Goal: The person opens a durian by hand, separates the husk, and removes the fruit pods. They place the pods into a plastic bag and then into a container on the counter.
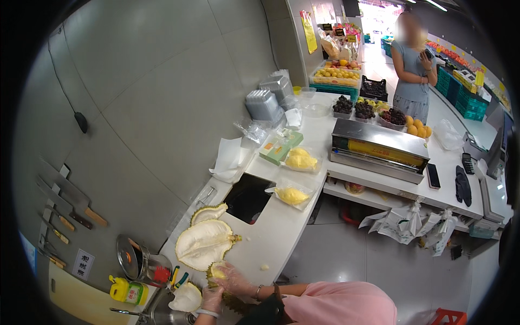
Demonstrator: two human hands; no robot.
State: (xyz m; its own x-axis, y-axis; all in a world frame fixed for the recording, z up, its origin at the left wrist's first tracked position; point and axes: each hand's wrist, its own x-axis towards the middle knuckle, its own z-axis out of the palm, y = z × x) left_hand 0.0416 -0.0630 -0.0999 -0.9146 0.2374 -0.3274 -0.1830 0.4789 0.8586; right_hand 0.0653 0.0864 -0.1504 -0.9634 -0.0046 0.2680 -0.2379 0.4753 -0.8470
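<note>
My right hand (238, 280), in a clear plastic glove, curls over a durian piece (218, 270) with pale yellow flesh and a green spiky rind. Just below it my gloved left hand (212, 299) closes on the same durian near its lower edge; its fingertips are partly hidden. More spiky rind shows under my right forearm. Directly above lies a big opened durian husk (203, 244), white inside, with its stem to the right. A narrower husk piece (209, 214) rests behind that one. To the left of my hands is another white husk piece (186, 297).
Pliers-like tools with yellow and green handles (177, 277), a yellow bottle (128, 291) and a pot (142, 262) stand left. A dark square opening (249, 199) cuts the counter. Two wrapped durian packs (293, 195) lie beyond. Knives (81, 208) hang on the wall. A person (413, 70) stands far right.
</note>
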